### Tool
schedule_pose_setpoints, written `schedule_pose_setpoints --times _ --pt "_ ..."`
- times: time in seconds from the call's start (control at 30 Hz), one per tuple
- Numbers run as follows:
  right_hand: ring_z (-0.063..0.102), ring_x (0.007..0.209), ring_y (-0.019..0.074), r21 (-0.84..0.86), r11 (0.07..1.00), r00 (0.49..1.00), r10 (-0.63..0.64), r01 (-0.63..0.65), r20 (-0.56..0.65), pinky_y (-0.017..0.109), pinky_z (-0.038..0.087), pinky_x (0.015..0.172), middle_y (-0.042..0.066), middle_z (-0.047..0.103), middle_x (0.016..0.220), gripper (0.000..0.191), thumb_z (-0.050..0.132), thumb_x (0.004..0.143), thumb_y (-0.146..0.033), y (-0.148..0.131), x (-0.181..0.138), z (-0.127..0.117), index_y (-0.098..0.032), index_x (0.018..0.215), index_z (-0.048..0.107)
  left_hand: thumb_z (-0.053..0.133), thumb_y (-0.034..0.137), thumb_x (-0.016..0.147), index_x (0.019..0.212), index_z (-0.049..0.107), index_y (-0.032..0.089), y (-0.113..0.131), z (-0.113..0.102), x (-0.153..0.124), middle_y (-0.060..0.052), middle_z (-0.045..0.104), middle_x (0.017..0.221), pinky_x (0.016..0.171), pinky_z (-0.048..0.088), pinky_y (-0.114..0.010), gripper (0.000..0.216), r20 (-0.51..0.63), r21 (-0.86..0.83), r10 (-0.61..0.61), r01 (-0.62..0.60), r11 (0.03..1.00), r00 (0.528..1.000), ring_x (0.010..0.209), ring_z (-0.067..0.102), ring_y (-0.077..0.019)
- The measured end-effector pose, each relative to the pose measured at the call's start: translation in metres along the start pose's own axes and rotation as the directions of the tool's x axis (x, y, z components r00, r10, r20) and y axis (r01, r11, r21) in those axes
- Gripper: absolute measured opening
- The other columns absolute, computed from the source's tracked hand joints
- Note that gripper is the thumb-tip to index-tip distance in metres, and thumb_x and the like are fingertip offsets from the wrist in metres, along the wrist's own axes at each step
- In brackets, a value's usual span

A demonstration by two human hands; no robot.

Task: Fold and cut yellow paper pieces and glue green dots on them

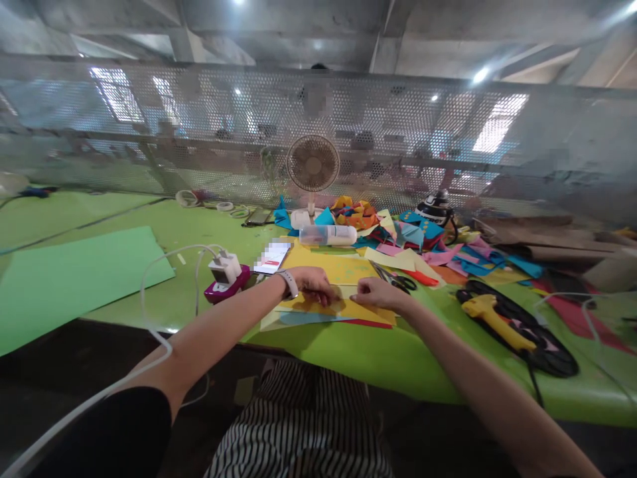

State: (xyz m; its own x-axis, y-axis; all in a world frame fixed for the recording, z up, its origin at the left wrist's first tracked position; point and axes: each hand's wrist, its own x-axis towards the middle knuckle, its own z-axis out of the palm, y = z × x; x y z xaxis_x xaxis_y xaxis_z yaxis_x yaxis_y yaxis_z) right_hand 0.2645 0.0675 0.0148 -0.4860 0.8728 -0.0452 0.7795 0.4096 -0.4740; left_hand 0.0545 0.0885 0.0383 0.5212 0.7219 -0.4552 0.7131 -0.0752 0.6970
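My left hand (pixel 314 285), with a pale watch band at the wrist, is over a stack of coloured paper with its fingers curled down. My right hand (pixel 378 293) is closed in a pinch just to the right, a short gap away. Between the fingertips shows a small pale yellow piece of paper (pixel 343 291); the grip on it is too blurred to make out. Beneath both hands lies a yellow sheet (pixel 365 311), with blue, cream and red edges sticking out below it. Black-handled scissors (pixel 401 282) rest right behind my right hand.
A lit phone (pixel 273 257) and a purple power socket (pixel 226 284) with white chargers stand left; a white cable crosses my left arm. Behind are a clear plastic bottle (pixel 328 234), a fan (pixel 313 164) and coloured scraps (pixel 423 242). A yellow glue gun (pixel 497 322) lies right, a green sheet (pixel 84 275) far left.
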Motion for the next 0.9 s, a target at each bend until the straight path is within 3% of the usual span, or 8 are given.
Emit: schedule_pose_setpoints --times 0.13,0.2,0.27,0.33,0.47,0.57,0.73,0.9 --pt "0.052 0.061 0.0116 0.012 1.0 1.0 0.012 -0.012 -0.002 0.02 0.033 0.051 0.002 0.062 0.067 0.023 0.055 0.072 -0.037 -0.002 -0.004 0.002 -0.015 0.067 0.057 0.044 0.055 0.079 0.093 0.065 0.01 -0.012 -0.004 -0.011 -0.015 0.069 0.089 0.066 0.049 -0.031 0.052 -0.227 0.066 0.194 -0.184 0.981 0.954 0.073 0.064 -0.0189" --pt "0.052 0.06 0.0116 0.009 1.0 1.0 0.023 -0.023 -0.005 0.02 0.032 0.049 0.001 0.061 0.065 0.027 0.056 0.071 -0.042 -0.004 -0.008 0.003 -0.016 0.065 0.057 0.038 0.053 0.084 0.107 0.06 0.012 -0.021 -0.002 -0.014 -0.015 0.062 0.11 0.086 0.043 -0.035 0.052 -0.316 0.132 0.292 -0.263 0.956 0.903 0.099 0.058 -0.021" --pt "0.051 0.055 0.0112 0.0 0.999 0.999 0.041 -0.041 0.012 0.02 0.029 0.046 0.0 0.059 0.058 0.034 0.056 0.07 -0.048 -0.005 -0.011 0.003 -0.016 0.059 0.057 0.045 0.05 0.082 0.113 0.057 0.017 -0.03 0.003 -0.014 -0.01 0.053 0.126 0.1 0.03 -0.034 0.047 -0.312 0.202 0.381 -0.331 0.922 0.87 0.119 0.044 -0.0205" --pt "0.048 0.048 0.0103 -0.01 0.998 0.997 0.06 -0.059 0.052 0.021 0.027 0.043 0.0 0.055 0.05 0.041 0.054 0.07 -0.054 -0.006 -0.012 0.002 -0.016 0.053 0.055 0.048 0.047 0.081 0.119 0.053 0.022 -0.038 0.009 -0.013 -0.006 0.047 0.132 0.106 0.019 -0.035 0.046 -0.258 0.253 0.445 -0.384 0.888 0.858 0.127 0.034 -0.0192" --pt "0.044 0.041 0.0094 -0.054 0.995 0.992 0.086 -0.082 0.093 0.023 0.023 0.041 0.0 0.051 0.041 0.054 0.049 0.069 -0.065 -0.01 -0.01 0.001 -0.017 0.045 0.053 0.032 0.044 0.09 0.129 0.042 0.024 -0.047 0.017 -0.008 -0.004 0.034 0.141 0.108 0.009 -0.039 0.045 -0.144 0.461 0.518 -0.406 0.789 0.843 0.132 0.024 -0.0183" --pt "0.043 0.043 0.0104 -0.112 0.988 0.994 0.106 -0.101 0.036 0.025 0.02 0.042 0.001 0.049 0.041 0.059 0.046 0.067 -0.07 -0.016 -0.008 0.005 -0.017 0.042 0.049 0.022 0.041 0.092 0.132 0.037 0.023 -0.048 0.02 -0.006 -0.006 0.033 0.142 0.107 0.013 -0.039 0.046 -0.125 0.596 0.541 -0.373 0.711 0.832 0.132 0.023 -0.018" --pt "0.046 0.051 0.012 -0.14 0.985 0.995 0.098 -0.099 -0.017 0.025 0.02 0.045 0.002 0.053 0.051 0.054 0.049 0.066 -0.067 -0.024 -0.012 0.011 -0.017 0.049 0.052 0.021 0.038 0.093 0.131 0.037 0.023 -0.048 0.023 -0.006 -0.007 0.034 0.141 0.106 0.019 -0.04 0.043 -0.136 0.654 0.56 -0.351 0.67 0.817 0.131 0.026 -0.0188" --pt "0.05 0.048 0.0107 -0.052 0.995 0.986 0.095 -0.089 0.136 0.021 0.029 0.045 0.002 0.057 0.05 0.049 0.049 0.071 -0.061 -0.017 -0.02 -0.004 -0.016 0.053 0.055 0.021 0.038 0.093 0.131 0.037 0.021 -0.047 0.023 -0.006 -0.009 0.034 0.141 0.105 0.019 -0.039 0.044 -0.136 0.653 0.548 -0.341 0.676 0.825 0.131 0.025 -0.0196"
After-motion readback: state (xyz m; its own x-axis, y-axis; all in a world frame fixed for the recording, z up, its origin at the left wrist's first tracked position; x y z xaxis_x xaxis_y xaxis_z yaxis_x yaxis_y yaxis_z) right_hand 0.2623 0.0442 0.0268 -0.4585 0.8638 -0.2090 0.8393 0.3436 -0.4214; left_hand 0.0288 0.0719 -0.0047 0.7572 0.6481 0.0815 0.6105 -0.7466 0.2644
